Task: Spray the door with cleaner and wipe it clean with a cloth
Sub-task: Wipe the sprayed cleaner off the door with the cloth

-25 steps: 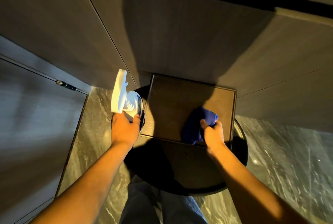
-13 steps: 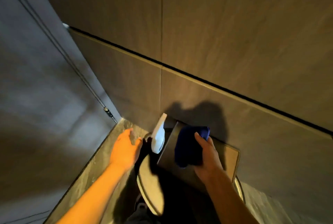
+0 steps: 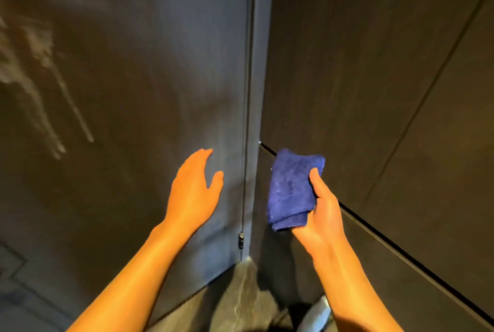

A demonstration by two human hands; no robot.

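Two hands before the wet-streaked door (image 3: pixel 120 91): left hand (image 3: pixel 193 192) spread empty, right hand (image 3: pixel 322 214) clasping a folded blue cloth (image 3: pixel 290 187).

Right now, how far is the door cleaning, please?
Spraying looks done: wet streaks run down the door. In hand: the right hand grips the folded blue cloth, while the left hand is open and empty. Left: wiping, since the cloth is not yet on the door.

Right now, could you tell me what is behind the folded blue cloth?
Behind the blue cloth, held in the right hand, stands the dark panelled wall with its black groove. The cloth hides the groove's middle stretch.
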